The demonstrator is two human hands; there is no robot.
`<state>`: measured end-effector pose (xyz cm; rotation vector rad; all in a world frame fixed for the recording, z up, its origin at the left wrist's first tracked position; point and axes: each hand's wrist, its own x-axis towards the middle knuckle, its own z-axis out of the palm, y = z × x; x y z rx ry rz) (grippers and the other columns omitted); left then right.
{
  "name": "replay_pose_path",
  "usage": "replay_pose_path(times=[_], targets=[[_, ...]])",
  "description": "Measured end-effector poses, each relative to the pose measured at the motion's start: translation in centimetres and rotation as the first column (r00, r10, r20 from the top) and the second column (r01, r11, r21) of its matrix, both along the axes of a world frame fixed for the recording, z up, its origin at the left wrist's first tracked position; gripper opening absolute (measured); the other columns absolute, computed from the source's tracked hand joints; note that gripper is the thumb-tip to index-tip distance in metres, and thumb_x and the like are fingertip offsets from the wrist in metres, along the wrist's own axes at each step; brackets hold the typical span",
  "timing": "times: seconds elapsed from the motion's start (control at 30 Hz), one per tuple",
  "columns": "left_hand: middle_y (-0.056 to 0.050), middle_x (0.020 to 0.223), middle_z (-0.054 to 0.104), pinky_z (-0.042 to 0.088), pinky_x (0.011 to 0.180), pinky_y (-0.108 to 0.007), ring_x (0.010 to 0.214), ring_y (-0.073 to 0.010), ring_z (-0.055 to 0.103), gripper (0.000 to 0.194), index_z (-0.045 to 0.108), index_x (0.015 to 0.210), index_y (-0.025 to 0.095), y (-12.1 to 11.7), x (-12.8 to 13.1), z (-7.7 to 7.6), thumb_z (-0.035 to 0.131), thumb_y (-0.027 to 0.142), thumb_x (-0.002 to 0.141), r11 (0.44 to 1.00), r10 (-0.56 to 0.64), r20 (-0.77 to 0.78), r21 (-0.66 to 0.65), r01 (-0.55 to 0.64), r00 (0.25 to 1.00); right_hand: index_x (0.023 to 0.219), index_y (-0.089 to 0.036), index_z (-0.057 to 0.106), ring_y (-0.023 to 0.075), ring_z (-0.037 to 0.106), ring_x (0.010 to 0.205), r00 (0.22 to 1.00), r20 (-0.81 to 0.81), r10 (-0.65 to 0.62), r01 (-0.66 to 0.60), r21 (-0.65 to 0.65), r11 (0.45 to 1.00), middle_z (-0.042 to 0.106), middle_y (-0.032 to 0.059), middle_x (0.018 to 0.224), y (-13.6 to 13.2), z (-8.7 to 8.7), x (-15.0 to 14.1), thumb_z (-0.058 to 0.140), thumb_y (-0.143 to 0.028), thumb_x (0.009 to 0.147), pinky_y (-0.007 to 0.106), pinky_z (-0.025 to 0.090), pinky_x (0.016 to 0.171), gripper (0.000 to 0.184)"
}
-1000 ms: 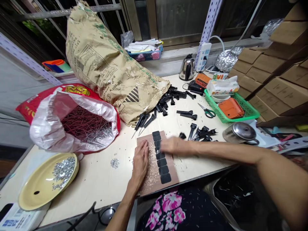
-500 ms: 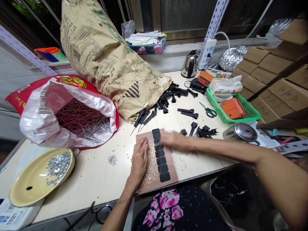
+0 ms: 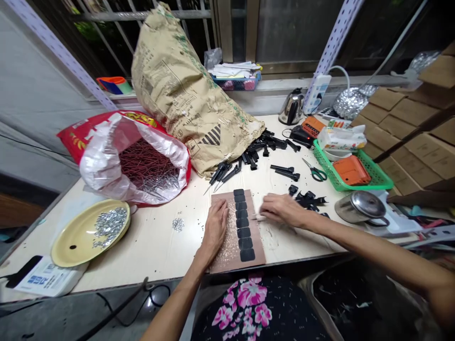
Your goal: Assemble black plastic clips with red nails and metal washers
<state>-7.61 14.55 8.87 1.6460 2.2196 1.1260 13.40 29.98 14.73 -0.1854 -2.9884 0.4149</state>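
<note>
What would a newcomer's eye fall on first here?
Probably the big tan sack leaning at the back, black parts heaped by its lower end. To its left gapes a red bag of dark red rods. In front, the left hand lies on a board with black pads.

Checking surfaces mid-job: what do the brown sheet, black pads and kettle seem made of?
Brown sheet: perhaps cardboard or board, matte, since its face shows little shine. Black pads: rubber or plastic, perhaps; dull, evenly dark. Kettle: likely polished metal, given bright reflections.
</note>
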Motion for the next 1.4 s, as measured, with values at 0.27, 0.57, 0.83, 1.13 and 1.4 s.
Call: replay_pose_path(times=[0.27, 0.57, 0.83, 1.13, 1.4], targets=[[-0.011, 0.123, 0.059, 0.04, 0.103, -0.044, 0.118, -0.0222, 0.051, 0.033, 0.063, 0.112, 0.016, -0.4, 0.6, 0.5, 0.039, 0.028, 0.093, 0.999, 0.025, 0.052, 0.023, -0.026, 0.998, 0.091, -0.021, 0.064, 0.0188, 0.052, 0.085, 0.995, -0.068, -0.073, 0.082, 0.143, 0.986, 0.063, 0.0052, 0.091, 3.9, 2.5, -3.6, 0.047, -0.035, 0.094, 0.03, 0.036, 0.072, 0.023], [-0.009, 0.1, 0.064, 0.047, 0.087, -0.04, 0.096, -0.0233, 0.057, 0.027, 0.066, 0.103, 0.018, -7.1, -5.2, 2.9, 0.046, 0.031, 0.09, 0.897, 0.438, -0.043, 0.09, -0.434, 0.898, 0.087, -0.018, 0.064, 0.0201, 0.045, 0.086, 0.987, -0.044, 0.155, -0.134, 0.312, 0.941, 0.061, 0.0072, 0.09, 4.7, -4.7, -18.1, 0.049, -0.022, 0.092, 0.03, 0.031, 0.07, 0.017], [-0.008, 0.089, 0.064, 0.045, 0.08, -0.037, 0.086, -0.0228, 0.054, 0.027, 0.066, 0.102, 0.017, -11.4, -10.6, 0.6, 0.047, 0.031, 0.09, 0.886, 0.414, -0.192, -0.141, -0.443, 0.89, 0.095, -0.019, 0.065, 0.0173, 0.05, 0.081, 0.992, -0.008, 0.128, -0.122, 0.243, 0.962, 0.059, 0.0072, 0.092, 5.8, -5.3, -18.2, 0.048, -0.027, 0.092, 0.026, 0.036, 0.07, 0.019], [-0.007, 0.087, 0.061, 0.043, 0.077, -0.031, 0.088, -0.021, 0.055, 0.021, 0.067, 0.095, 0.018, -10.6, -9.7, 0.5, 0.05, 0.028, 0.088, 0.849, 0.424, -0.235, -0.233, -0.474, 0.875, 0.091, -0.017, 0.062, 0.0194, 0.051, 0.083, 0.999, -0.01, 0.045, -0.039, 0.334, 0.942, 0.061, 0.0073, 0.086, 5.4, -6.1, -17.4, 0.039, -0.019, 0.093, 0.027, 0.039, 0.073, 0.023], [-0.006, 0.086, 0.064, 0.042, 0.071, -0.03, 0.079, -0.0194, 0.058, 0.016, 0.066, 0.084, 0.017, -10.5, -10.5, 1.2, 0.052, 0.026, 0.084, 0.838, 0.519, 0.01, -0.205, -0.506, 0.855, 0.11, -0.016, 0.057, 0.02, 0.056, 0.088, 0.989, -0.142, 0.032, 0.003, 0.243, 0.97, 0.065, 0.008, 0.095, 6.2, -5.5, -14.2, 0.034, -0.02, 0.096, 0.03, 0.043, 0.078, 0.027]])
